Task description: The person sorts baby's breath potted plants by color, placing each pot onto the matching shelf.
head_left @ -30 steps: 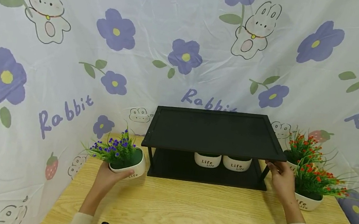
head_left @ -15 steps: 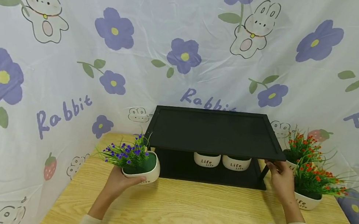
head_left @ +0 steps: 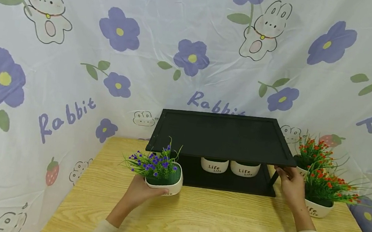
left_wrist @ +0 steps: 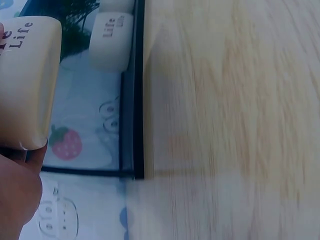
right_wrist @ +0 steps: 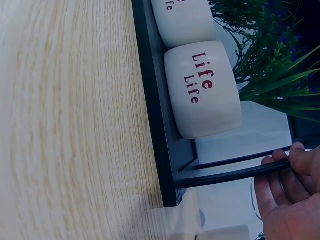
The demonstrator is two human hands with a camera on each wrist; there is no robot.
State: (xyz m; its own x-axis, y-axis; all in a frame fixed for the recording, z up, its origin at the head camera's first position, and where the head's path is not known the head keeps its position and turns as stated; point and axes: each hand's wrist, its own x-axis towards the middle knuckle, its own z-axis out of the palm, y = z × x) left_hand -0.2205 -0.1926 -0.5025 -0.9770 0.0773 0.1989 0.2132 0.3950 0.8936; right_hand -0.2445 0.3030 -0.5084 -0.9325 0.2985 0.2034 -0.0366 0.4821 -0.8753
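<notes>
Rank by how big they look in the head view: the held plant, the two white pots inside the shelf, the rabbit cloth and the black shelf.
1. Rabbit cloth
2. Black shelf
3. Held plant
4. Left white pot and right white pot: too alike to rank, both partly hidden.

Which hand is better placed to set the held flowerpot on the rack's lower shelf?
Probably the left hand: it holds the flowerpot in front of the rack, while the right hand grips a post at its right end.
</notes>
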